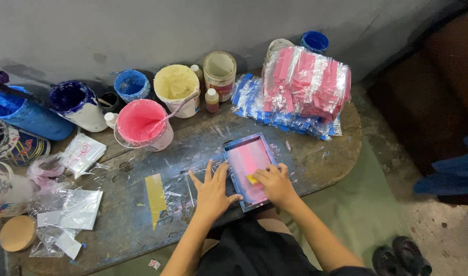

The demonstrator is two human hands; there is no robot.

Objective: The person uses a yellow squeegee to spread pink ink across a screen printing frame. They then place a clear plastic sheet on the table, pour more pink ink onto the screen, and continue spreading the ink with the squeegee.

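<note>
Frame [247,171]: blue edge, pink screen w/ yellow pad [252,179]. Bucket [141,124] pink inside; tubs [131,85] blue, one [177,87] cream. Packets [303,84] pink over blue. Yellow strip [155,197] on blue-stained table [326,153].

Rough paint-stained wooden table [316,158], glossy plastic packets [305,84], smeared screen frame [247,168].

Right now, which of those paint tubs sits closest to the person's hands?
The pink paint tub, with a stick leaning in it. It stands just up-left of the left hand; the cream tub and blue tubs sit further back.
</note>
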